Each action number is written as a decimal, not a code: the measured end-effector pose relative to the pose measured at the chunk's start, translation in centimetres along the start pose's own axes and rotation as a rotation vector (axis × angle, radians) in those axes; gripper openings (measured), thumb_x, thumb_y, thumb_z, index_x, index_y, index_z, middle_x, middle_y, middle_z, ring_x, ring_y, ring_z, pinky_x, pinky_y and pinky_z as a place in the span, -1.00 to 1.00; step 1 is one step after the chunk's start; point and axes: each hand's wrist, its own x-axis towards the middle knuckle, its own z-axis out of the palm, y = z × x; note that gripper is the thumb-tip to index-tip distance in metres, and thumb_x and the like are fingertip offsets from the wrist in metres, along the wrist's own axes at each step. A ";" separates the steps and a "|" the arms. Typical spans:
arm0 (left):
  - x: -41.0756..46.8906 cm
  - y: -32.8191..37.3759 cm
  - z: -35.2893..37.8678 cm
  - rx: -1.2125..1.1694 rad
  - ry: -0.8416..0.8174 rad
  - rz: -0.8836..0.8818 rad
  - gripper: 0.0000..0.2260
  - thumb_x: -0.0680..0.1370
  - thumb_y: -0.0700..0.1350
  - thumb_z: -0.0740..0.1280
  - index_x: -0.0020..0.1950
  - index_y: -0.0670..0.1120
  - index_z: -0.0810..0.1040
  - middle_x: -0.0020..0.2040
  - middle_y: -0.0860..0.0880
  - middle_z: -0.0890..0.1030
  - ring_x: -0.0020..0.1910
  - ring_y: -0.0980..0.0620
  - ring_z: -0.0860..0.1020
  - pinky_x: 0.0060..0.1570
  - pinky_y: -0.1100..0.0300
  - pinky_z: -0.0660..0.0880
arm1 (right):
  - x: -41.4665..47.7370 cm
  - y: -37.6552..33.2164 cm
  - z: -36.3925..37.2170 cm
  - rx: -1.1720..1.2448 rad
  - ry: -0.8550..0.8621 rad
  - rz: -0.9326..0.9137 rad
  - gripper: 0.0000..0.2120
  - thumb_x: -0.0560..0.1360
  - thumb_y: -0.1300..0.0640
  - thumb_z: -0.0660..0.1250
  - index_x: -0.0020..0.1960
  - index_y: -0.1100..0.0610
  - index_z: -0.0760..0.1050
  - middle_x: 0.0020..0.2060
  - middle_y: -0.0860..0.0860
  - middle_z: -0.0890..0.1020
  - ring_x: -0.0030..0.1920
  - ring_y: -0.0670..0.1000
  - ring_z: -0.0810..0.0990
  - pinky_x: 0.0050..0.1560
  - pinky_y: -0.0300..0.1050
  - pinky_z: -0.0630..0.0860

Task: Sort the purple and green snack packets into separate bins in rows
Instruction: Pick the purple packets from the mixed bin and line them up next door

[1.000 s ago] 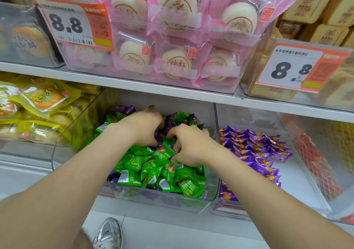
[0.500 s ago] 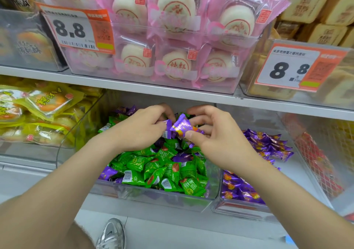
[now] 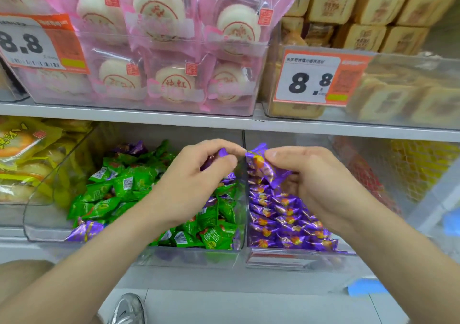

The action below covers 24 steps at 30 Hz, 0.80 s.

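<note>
left hand pinches a purple packet between thumb and fingers, just left of the divider between the two bins. right hand grips a second packet, also purple, just right of the divider, above the rows.

left of the divider, the left bin holds mostly green packets in a loose heap, with purple strays at front and back. sorting there looks unfinished, and the greens are not yet in rows. right of the divider, the right bin holds only purple, laid in neat rows.

any purples buried under the heap are hidden. the left hand covers most of its packet, and the print is too small to read.
</note>
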 end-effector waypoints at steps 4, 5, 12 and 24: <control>-0.3 0.9 2.5 0.179 0.012 0.139 -0.68 0.58 -0.19 0.30 0.24 0.13 0.65 -0.01 0.10 0.53 -0.11 0.08 0.54 -0.09 0.27 0.42 | 1.4 1.9 -4.5 -0.111 0.130 0.078 -0.84 0.58 0.11 0.42 -0.11 0.14 0.71 -0.16 0.12 0.73 -0.15 0.13 0.55 -0.12 0.03 0.49; -0.3 1.1 3.1 0.253 0.017 0.207 -0.71 0.61 -0.21 0.33 0.25 0.10 0.64 0.04 0.11 0.53 -0.03 0.06 0.56 -0.01 0.28 0.44 | 1.8 2.4 -5.8 -0.211 0.139 0.052 -0.89 0.58 0.11 0.45 -0.06 0.12 0.71 -0.12 0.09 0.75 -0.14 0.13 0.61 -0.06 0.06 0.55; 0.4 1.5 6.7 0.291 -0.014 0.327 -0.86 0.61 -0.18 0.48 0.12 0.02 0.69 0.05 0.16 0.65 0.07 0.09 0.64 0.07 0.17 0.56 | 3.4 5.0 -14.1 -1.018 0.291 -0.195 -0.78 0.46 0.01 0.58 0.05 0.08 0.74 -0.09 -0.04 0.77 -0.04 0.02 0.72 0.14 -0.09 0.57; 1.5 0.7 8.9 0.343 0.005 0.228 -0.89 0.53 -0.14 0.55 -0.06 0.04 0.66 -0.18 0.21 0.66 -0.11 0.20 0.65 -0.05 0.23 0.58 | 4.7 8.5 -16.2 -1.384 0.199 -0.107 -0.83 0.46 0.00 0.51 0.05 -0.09 0.73 -0.05 -0.03 0.74 0.00 0.14 0.67 -0.09 -0.04 0.61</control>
